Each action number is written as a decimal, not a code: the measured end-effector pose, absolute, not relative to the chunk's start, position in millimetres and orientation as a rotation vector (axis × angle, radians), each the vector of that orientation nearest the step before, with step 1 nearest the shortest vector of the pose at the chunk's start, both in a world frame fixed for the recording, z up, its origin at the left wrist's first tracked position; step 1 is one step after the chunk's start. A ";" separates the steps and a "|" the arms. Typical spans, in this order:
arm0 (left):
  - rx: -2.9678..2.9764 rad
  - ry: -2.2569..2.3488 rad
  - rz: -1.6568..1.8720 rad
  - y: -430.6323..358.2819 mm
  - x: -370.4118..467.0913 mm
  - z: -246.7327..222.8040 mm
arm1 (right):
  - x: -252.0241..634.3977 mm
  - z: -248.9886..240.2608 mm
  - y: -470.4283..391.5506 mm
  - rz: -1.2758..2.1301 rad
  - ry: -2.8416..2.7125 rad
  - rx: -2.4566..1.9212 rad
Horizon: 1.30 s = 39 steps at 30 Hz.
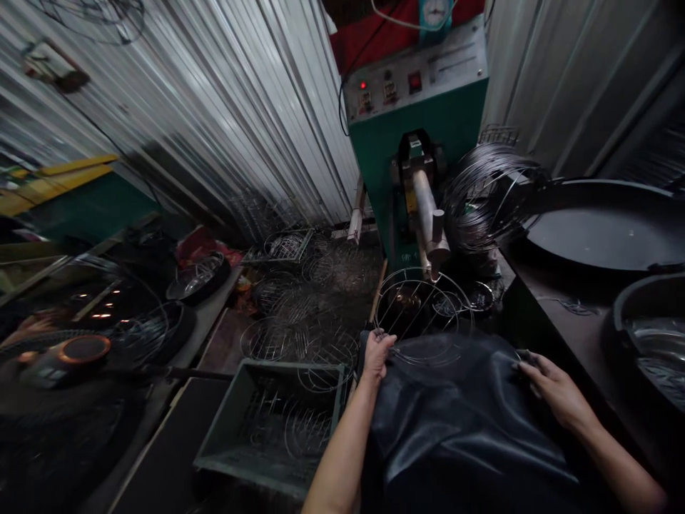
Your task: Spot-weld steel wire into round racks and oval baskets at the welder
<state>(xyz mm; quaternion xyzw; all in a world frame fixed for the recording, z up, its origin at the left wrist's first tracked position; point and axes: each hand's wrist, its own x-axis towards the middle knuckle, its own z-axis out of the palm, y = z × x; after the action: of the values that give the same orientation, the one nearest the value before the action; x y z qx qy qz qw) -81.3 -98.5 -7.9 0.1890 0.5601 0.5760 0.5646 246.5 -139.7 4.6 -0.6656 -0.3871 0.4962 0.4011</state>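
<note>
My left hand (379, 351) is closed on the near left rim of a round wire rack (420, 308), a ring crossed by several thin parallel wires. The rack's far rim lies just under the metal electrode arm (431, 214) of a green machine; whether they touch is unclear. To the right, my right hand (554, 391) is closed in a pinch, with its fingertips at the edge of a dark glossy apron (471, 428). Whatever its fingers hold is too small and dark to make out. The apron spreads over the lap below both hands.
A green plastic crate (214, 457) with wire racks stands at the left. More round wire racks (300, 307) are heaped behind it. Coiled wire (481, 193) sits beside the green machine (369, 164). Black basins (599, 221) line the right bench. A blurred co-worker's hand shows far left.
</note>
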 end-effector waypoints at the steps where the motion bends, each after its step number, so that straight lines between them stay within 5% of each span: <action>1: 0.433 1.307 1.358 -102.7 -82.4 -4.3 | 244.5 3.0 -138.5 1.264 -0.992 -1.675; 15: 0.231 1.346 1.288 -62.7 -41.4 49.3 | 242.3 -2.4 -117.0 1.542 -1.054 -1.711; 26: 0.259 1.390 1.315 -30.5 -41.7 86.7 | 174.0 77.5 -69.1 1.302 -1.122 -1.213; 39: 0.196 1.363 1.436 -34.3 -54.2 72.9 | 187.1 80.6 -87.5 1.172 -1.235 -1.411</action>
<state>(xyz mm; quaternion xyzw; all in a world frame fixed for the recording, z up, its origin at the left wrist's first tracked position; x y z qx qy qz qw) -54.2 -34.3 72.9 0.0826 0.5746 0.6054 0.5445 187.1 -87.5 80.6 -0.5702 -0.4992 0.4738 0.4486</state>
